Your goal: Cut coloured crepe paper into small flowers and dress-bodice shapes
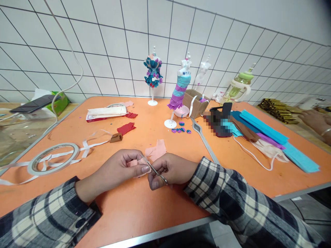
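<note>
Near the table's front, my left hand [121,170] pinches a small piece of pink crepe paper [132,163] between thumb and fingers. My right hand [173,169] is closed on small metal scissors [154,169], whose blades lie across the paper at my left fingertips. Fingers and paper partly hide the blades. Just beyond my hands, another pink paper piece [158,148] lies flat on the orange table [129,210]. Farther off stand small dress-form figures: one wrapped in blue and purple paper [181,86], another in teal ruffles [153,71].
A tape roll [53,159] with loose white strips lies left. Red paper scraps [126,128] and a small brown piece [116,137] are nearby. A cardboard box [195,105], a bottle [238,86] and coloured paper strips [266,129] occupy the right. Another person's hand [314,120] shows at far right.
</note>
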The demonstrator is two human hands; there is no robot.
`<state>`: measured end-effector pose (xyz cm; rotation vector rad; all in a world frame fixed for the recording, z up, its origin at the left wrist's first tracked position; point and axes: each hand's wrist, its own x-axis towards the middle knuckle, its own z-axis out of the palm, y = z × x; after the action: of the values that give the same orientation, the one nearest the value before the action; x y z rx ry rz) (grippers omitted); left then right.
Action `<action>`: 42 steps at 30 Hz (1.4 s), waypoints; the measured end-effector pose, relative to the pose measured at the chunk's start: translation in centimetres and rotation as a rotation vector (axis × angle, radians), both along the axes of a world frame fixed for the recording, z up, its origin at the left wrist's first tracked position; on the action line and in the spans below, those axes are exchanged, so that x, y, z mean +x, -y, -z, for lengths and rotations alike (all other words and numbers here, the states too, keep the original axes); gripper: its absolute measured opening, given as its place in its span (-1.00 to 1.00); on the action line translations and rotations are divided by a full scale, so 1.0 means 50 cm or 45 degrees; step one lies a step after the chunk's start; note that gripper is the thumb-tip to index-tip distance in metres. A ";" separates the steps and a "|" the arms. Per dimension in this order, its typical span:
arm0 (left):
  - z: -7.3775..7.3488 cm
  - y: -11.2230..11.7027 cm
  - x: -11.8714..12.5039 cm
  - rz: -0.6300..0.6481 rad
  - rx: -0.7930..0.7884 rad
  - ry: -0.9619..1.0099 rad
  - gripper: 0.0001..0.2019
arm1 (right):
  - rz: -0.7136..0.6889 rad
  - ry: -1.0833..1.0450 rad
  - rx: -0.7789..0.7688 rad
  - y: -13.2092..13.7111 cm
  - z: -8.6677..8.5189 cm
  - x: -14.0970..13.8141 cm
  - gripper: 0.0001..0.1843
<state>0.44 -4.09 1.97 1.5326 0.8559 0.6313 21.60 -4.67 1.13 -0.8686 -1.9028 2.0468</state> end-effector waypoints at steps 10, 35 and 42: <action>0.005 0.002 -0.002 0.028 0.001 -0.080 -0.74 | 0.072 -0.032 0.048 -0.001 0.010 0.003 -0.51; 0.012 -0.003 0.001 -0.295 -0.159 0.216 -0.61 | 0.781 0.287 0.905 -0.036 0.020 0.010 -0.77; 0.018 -0.007 -0.006 -0.329 -0.241 0.509 -0.65 | 0.877 0.610 0.993 -0.036 0.020 0.017 -0.56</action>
<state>0.15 -3.76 1.08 1.0829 0.7837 0.9782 22.44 -2.85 0.13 -1.5465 -1.9530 0.6548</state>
